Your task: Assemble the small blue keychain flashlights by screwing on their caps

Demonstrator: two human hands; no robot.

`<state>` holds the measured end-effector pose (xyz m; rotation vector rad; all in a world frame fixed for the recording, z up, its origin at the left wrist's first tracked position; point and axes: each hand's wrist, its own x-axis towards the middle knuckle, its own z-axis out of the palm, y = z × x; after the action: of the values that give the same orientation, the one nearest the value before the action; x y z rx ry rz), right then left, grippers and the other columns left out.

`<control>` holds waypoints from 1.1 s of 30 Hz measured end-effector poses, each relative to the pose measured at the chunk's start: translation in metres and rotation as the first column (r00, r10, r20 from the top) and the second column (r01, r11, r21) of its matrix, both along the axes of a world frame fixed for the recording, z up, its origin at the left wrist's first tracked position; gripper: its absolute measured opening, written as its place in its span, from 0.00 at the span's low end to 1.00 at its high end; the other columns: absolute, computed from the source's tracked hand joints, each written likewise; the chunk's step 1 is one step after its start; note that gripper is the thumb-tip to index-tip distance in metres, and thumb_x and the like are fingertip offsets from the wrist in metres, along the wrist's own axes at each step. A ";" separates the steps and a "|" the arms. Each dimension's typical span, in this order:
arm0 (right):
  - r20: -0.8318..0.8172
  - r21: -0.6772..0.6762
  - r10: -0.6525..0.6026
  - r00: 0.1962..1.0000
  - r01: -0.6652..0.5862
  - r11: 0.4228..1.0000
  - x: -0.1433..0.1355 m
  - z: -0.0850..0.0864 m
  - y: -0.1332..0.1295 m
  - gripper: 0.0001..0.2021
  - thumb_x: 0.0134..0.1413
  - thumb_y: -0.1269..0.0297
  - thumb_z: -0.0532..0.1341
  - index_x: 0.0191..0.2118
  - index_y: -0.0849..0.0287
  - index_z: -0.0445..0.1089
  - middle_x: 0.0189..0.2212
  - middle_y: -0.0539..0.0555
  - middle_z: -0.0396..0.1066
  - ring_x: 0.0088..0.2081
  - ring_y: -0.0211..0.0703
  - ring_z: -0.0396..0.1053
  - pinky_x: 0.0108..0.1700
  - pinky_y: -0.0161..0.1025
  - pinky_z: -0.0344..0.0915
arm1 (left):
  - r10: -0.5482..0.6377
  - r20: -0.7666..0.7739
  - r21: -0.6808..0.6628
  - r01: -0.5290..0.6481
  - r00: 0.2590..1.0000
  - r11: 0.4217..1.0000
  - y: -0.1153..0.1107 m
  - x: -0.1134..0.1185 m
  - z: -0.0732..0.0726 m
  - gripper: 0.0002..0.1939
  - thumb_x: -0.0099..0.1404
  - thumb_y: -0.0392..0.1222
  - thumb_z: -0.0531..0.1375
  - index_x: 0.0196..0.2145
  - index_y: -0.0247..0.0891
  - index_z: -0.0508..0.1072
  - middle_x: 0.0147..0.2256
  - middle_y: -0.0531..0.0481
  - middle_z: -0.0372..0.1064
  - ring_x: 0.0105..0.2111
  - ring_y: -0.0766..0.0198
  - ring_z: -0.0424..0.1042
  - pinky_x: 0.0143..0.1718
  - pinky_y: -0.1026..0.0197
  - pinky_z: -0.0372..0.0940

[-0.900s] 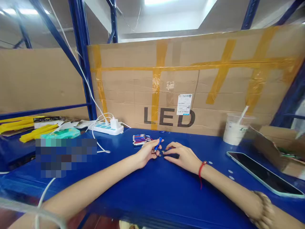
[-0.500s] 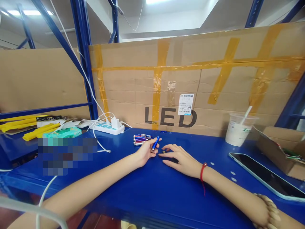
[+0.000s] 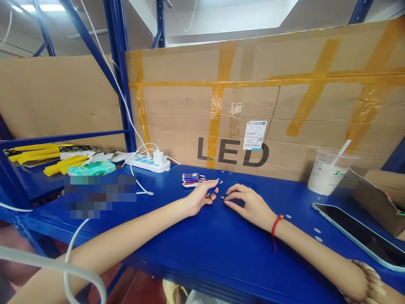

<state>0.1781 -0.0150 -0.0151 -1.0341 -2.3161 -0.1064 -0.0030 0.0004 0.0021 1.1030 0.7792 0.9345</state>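
Note:
A slim blue cylinder is pinched between the thumb and fingers of my left hand, tilted, its upper end pointing up and right. Just right of it, my right hand is low over the blue tabletop, with thumb and index fingertips brought together at a small round disc. Behind my left hand lies a bundle of slim blue, red and silver cylinders. One small blue piece lies near the cardboard.
On the right are a phone, a plastic cup with a straw, an open cardboard box and small pale discs. At left are a power strip, white cables, a green packet and yellow rolls.
The right fingertips have closed in at the small disc. My left hand has turned the blue cylinder slightly. The camera view has shifted, so the whole scene sits a little further right.

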 end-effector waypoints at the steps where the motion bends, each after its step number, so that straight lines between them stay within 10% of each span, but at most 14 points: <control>1: -0.059 0.021 -0.021 0.998 0.022 1.000 -0.001 0.001 -0.001 0.06 0.53 0.65 0.58 0.31 0.55 0.73 0.36 0.52 0.68 0.37 0.41 0.67 0.41 0.40 0.64 | 0.000 -0.004 0.014 0.000 1.000 1.000 0.000 0.000 -0.001 0.16 0.54 0.48 0.61 0.37 0.35 0.70 0.25 0.56 0.57 0.18 0.75 0.55 0.18 0.69 0.44; 8: -0.398 0.214 -0.047 0.916 0.142 0.966 -0.006 0.010 -0.009 0.06 0.52 0.62 0.59 0.30 0.58 0.72 0.33 0.52 0.67 0.23 0.32 0.63 0.24 0.32 0.63 | -0.026 -0.090 0.114 0.036 0.996 0.993 -0.007 0.004 -0.006 0.27 0.48 0.49 0.66 0.44 0.35 0.69 0.26 0.53 0.60 0.20 0.75 0.55 0.18 0.69 0.44; 33: -0.459 0.154 0.065 0.886 0.008 0.988 -0.007 0.014 -0.013 0.10 0.52 0.60 0.59 0.27 0.59 0.74 0.28 0.52 0.66 0.19 0.30 0.60 0.20 0.32 0.61 | -0.110 -0.046 0.126 0.115 0.993 0.985 -0.012 0.006 -0.004 0.23 0.47 0.48 0.67 0.38 0.34 0.69 0.24 0.56 0.57 0.20 0.75 0.54 0.18 0.69 0.44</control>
<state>0.1707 -0.0283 -0.0012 -0.8393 -1.8552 -0.0185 0.0027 -0.0119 -0.0018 1.2682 0.6882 0.8790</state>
